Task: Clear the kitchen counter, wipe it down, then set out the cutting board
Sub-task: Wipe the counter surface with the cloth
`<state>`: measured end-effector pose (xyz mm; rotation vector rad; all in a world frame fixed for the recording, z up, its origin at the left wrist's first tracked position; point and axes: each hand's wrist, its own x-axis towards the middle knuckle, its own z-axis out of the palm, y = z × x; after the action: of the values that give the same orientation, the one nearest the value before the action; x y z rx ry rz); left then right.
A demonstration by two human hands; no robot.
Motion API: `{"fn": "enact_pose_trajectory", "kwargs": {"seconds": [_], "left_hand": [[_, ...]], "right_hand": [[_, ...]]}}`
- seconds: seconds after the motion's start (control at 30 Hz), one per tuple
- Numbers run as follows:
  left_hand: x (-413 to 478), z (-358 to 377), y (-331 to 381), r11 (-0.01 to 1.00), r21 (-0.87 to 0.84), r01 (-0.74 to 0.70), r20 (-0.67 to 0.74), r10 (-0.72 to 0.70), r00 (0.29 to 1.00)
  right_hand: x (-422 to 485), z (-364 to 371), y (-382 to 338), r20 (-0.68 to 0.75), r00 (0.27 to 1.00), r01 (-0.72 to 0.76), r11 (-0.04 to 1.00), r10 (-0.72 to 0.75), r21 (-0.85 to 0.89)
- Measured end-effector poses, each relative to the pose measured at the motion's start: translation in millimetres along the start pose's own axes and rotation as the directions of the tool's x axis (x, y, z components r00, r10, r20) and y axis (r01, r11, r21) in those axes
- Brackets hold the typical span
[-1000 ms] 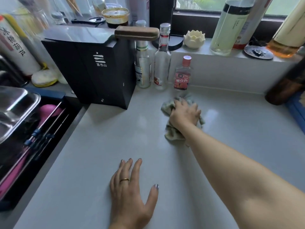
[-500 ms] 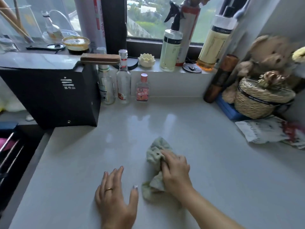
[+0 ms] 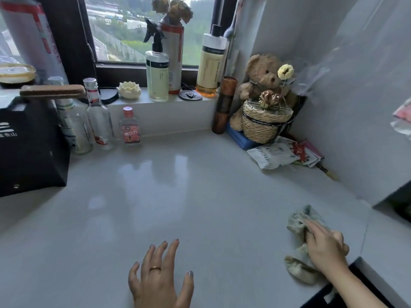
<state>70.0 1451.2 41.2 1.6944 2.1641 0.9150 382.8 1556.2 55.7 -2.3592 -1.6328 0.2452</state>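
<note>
Your right hand (image 3: 325,250) presses the crumpled grey-green cloth (image 3: 299,245) flat-fingered at the pale glossy counter's (image 3: 178,196) right edge; your left hand (image 3: 159,278) rests splayed, empty. Keep strokes overlapping. Mind the white packet (image 3: 272,155) and small red-labelled bottle (image 3: 130,126). No cutting board shows.

Bare forearms; left hand (image 3: 159,281): gold ring (image 3: 155,268), grey-painted nails.

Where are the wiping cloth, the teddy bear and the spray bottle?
wiping cloth (image 3: 297,222): head view, its crumpled far end.
teddy bear (image 3: 264,73): head view, its face.
spray bottle (image 3: 157,76): head view, its clear body.
</note>
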Motion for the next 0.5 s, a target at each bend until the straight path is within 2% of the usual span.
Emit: {"fn": "enact_pose_trajectory", "kwargs": {"seconds": [0.17, 0.27, 0.33, 0.5], "left_hand": [[-9.5, 17.4, 32.8, 0.991, 0.127, 0.029, 0.019, -0.031, 0.999], [-12.7, 26.5, 51.9, 0.989, 0.131, 0.071, 0.027, -0.075, 0.997], [-16.6, 33.2, 61.6, 0.988, 0.128, 0.086, 0.023, -0.090, 0.996], [-19.1, 41.9, 82.1, 0.985, 0.160, 0.062, 0.012, -0.065, 0.998]], "right_hand": [[32.7, -4.3, 38.0, -0.012, 1.000, 0.016, 1.000, -0.017, -0.024], [51.8, -9.8, 54.2, 0.024, 1.000, 0.000, 1.000, 0.001, -0.017], [54.8, -8.0, 58.0, 0.050, 0.999, 0.005, 0.997, -0.002, -0.074], [49.9, 6.2, 61.0, -0.008, 0.998, 0.061, 0.993, -0.062, -0.106]]}}
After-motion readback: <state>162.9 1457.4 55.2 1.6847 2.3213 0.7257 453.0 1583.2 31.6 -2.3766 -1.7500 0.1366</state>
